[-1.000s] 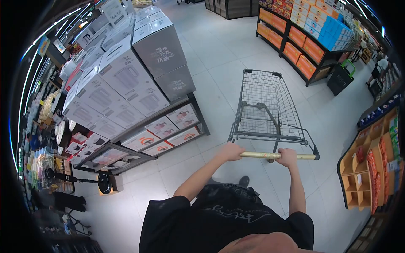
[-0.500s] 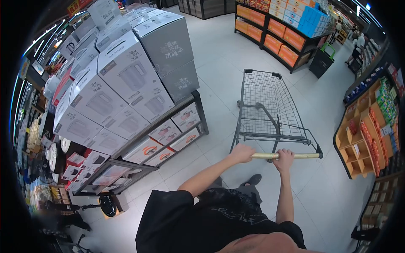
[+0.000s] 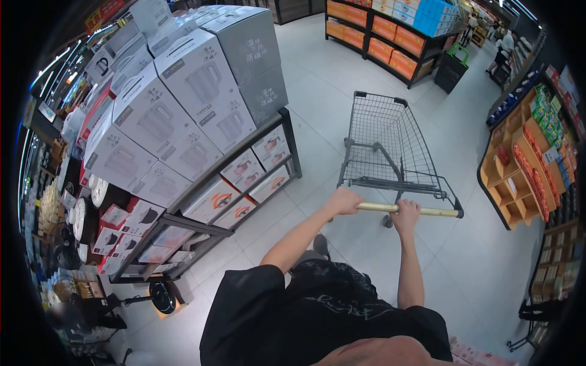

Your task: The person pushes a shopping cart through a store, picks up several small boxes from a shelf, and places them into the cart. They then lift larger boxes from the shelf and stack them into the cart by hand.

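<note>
A grey wire shopping cart [image 3: 390,137] stands in front of me, with nothing visible in its basket. Its pale gold handle bar [image 3: 427,211] runs across the near end. My left hand [image 3: 344,202] is wrapped round the bar's left end, covering that end. Near the bar's middle, my right hand [image 3: 406,215] is closed over it, knuckles up. Both forearms reach forward from black short sleeves.
On my left, a dark-framed shelf [image 3: 293,140] carries stacked kettle boxes [image 3: 198,85]. Ahead stands a display with orange boxes [image 3: 381,49], beside a black bin-like basket [image 3: 452,70] with a green handle. A wooden snack rack [image 3: 513,183] is at right. A person [image 3: 505,49] stands far right.
The orange-box display and the snack rack have shifted left in view, and the kettle boxes slightly right. Both hands keep their hold on the cart's bar. A different foot shows below.
</note>
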`<state>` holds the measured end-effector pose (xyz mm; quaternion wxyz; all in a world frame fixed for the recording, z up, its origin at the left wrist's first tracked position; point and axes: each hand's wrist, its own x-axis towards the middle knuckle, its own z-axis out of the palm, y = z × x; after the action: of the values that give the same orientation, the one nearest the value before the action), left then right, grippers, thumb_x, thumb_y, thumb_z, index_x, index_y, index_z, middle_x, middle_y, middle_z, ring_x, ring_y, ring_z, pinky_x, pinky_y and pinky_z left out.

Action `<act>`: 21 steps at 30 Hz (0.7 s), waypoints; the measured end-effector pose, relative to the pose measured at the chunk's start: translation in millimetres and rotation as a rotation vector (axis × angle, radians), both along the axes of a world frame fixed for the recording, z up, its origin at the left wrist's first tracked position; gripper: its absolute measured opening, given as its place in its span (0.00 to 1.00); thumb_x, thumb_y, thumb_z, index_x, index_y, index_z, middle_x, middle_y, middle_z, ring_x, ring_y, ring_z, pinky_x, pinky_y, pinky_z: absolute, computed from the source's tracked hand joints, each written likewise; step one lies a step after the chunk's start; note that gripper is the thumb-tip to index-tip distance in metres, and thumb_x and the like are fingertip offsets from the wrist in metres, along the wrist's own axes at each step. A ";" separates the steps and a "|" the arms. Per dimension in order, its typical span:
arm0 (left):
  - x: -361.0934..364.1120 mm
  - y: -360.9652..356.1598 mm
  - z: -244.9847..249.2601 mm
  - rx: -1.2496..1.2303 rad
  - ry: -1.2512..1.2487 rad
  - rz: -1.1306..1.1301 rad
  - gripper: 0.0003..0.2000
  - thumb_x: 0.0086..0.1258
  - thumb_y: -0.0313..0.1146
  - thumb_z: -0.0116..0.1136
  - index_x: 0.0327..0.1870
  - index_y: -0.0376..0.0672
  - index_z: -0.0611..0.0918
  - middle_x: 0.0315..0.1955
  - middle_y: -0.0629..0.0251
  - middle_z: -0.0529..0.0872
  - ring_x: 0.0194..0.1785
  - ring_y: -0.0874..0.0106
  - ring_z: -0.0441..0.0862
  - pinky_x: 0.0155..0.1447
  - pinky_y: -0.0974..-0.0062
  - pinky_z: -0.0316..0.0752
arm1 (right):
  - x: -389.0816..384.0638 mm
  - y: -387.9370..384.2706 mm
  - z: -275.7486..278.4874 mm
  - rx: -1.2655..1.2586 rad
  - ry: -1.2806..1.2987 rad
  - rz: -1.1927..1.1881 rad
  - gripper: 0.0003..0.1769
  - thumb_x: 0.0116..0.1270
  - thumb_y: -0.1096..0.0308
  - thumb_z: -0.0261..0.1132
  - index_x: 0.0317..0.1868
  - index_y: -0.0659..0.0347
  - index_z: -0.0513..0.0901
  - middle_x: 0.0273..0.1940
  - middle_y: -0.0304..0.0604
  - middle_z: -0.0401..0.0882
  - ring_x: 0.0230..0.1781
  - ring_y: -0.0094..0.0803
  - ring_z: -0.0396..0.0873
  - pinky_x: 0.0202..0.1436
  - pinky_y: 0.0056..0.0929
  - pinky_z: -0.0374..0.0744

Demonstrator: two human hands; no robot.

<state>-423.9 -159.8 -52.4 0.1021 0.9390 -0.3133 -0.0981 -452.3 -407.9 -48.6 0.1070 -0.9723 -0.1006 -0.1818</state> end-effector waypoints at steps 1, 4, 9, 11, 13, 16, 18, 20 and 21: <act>-5.2 0.6 3.4 0.008 -0.011 -0.003 0.13 0.55 0.46 0.60 0.36 0.50 0.79 0.21 0.62 0.82 0.28 0.60 0.83 0.31 0.60 0.73 | -6.5 0.4 -1.0 -0.001 -0.006 -0.003 0.11 0.44 0.62 0.71 0.24 0.55 0.77 0.26 0.38 0.75 0.34 0.38 0.73 0.48 0.38 0.66; -19.1 -4.0 11.4 0.048 0.029 0.013 0.13 0.55 0.43 0.60 0.37 0.48 0.80 0.24 0.61 0.83 0.32 0.61 0.83 0.34 0.59 0.75 | -19.4 -2.9 -6.2 0.019 -0.031 -0.008 0.11 0.44 0.62 0.71 0.25 0.55 0.78 0.26 0.38 0.75 0.34 0.38 0.73 0.48 0.39 0.67; -53.9 -12.1 14.1 0.075 0.052 0.028 0.12 0.55 0.42 0.60 0.37 0.47 0.80 0.24 0.61 0.83 0.32 0.59 0.83 0.36 0.58 0.74 | -54.2 -10.4 -11.9 0.050 -0.035 -0.029 0.11 0.43 0.64 0.71 0.25 0.55 0.79 0.26 0.38 0.76 0.35 0.37 0.73 0.49 0.39 0.67; -65.9 -19.4 17.2 0.082 0.072 0.026 0.12 0.55 0.42 0.59 0.37 0.47 0.80 0.24 0.60 0.83 0.32 0.59 0.83 0.36 0.58 0.74 | -67.7 -17.7 -13.2 0.054 -0.038 -0.037 0.10 0.42 0.64 0.71 0.25 0.56 0.79 0.26 0.38 0.76 0.35 0.37 0.73 0.49 0.39 0.67; -80.2 -24.2 19.9 0.090 0.088 0.016 0.12 0.55 0.41 0.59 0.36 0.46 0.80 0.25 0.60 0.83 0.33 0.58 0.83 0.37 0.58 0.74 | -82.0 -21.6 -13.9 0.058 -0.050 -0.050 0.10 0.42 0.65 0.71 0.24 0.56 0.78 0.26 0.38 0.76 0.35 0.37 0.73 0.50 0.39 0.67; -99.0 -30.1 21.8 0.081 0.106 0.010 0.12 0.56 0.42 0.58 0.37 0.46 0.80 0.25 0.59 0.83 0.33 0.58 0.83 0.36 0.58 0.74 | -102.1 -28.0 -9.3 0.056 -0.062 -0.048 0.10 0.41 0.65 0.70 0.24 0.56 0.78 0.26 0.37 0.76 0.35 0.37 0.73 0.49 0.39 0.66; -116.8 -28.0 16.5 0.051 0.061 -0.019 0.13 0.56 0.43 0.59 0.36 0.46 0.78 0.22 0.60 0.82 0.29 0.58 0.82 0.33 0.58 0.73 | -121.5 -26.7 -7.7 0.053 -0.055 -0.063 0.10 0.41 0.65 0.70 0.23 0.55 0.78 0.26 0.37 0.76 0.35 0.37 0.73 0.48 0.39 0.66; -136.9 -25.6 11.9 0.023 0.039 -0.040 0.13 0.56 0.44 0.59 0.36 0.46 0.78 0.21 0.60 0.82 0.28 0.57 0.82 0.31 0.58 0.72 | -143.5 -24.4 -8.8 0.055 -0.053 -0.075 0.10 0.41 0.65 0.70 0.23 0.55 0.78 0.26 0.37 0.75 0.34 0.37 0.73 0.47 0.39 0.65; -145.6 -26.3 9.5 0.009 0.036 -0.046 0.13 0.56 0.44 0.59 0.36 0.46 0.78 0.21 0.60 0.82 0.28 0.58 0.82 0.31 0.58 0.72 | -152.8 -25.3 -10.4 0.057 -0.056 -0.078 0.10 0.41 0.65 0.70 0.22 0.55 0.78 0.26 0.37 0.75 0.34 0.37 0.72 0.47 0.39 0.65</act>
<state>-569.5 -186.1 -42.9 0.1015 0.9301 -0.3324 -0.1189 -605.2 -433.2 -58.9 0.1248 -0.9665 -0.0605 -0.2157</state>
